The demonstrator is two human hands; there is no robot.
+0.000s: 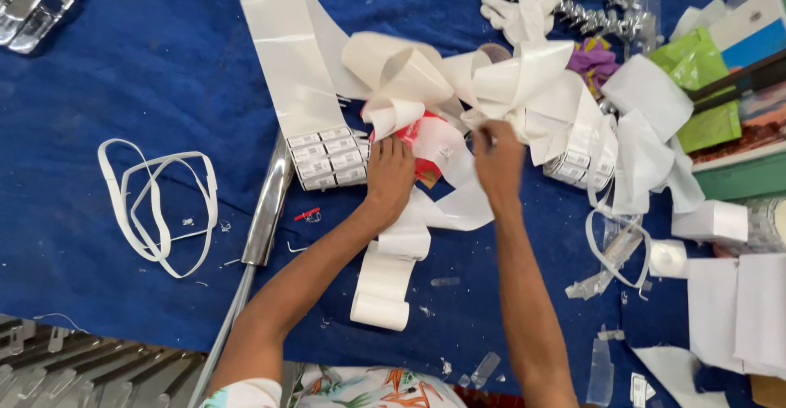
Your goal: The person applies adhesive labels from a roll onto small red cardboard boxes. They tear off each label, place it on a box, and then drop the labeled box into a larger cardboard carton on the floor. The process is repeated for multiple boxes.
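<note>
Closest to you there's a rolled-up end of white backing strip (381, 306) lying on the blue cloth (106, 89), and the strip's long axis runs away from you, from that curl up toward your hands, leaning a bit right. Just left of it a shiny metal tube (266, 211) runs on the same kind of line, near end toward you, far end up by the label sheet. Your left hand (389, 177) is flat, fingers spread and pressed down on a small red packet (417, 142) that's mostly buried under white strip, so only a bit of red shows. Your right hand (498, 156) is pinched shut on the edge of the strip at the fingertips, just right of the packet. Beside your left hand sits a sheet of small printed labels (327, 158), its backing running up and away to the far left. Past your hands it's a tangled heap of curled white strip (458, 76), and well off to the left a loose loop of narrow white band (155, 203)
</note>
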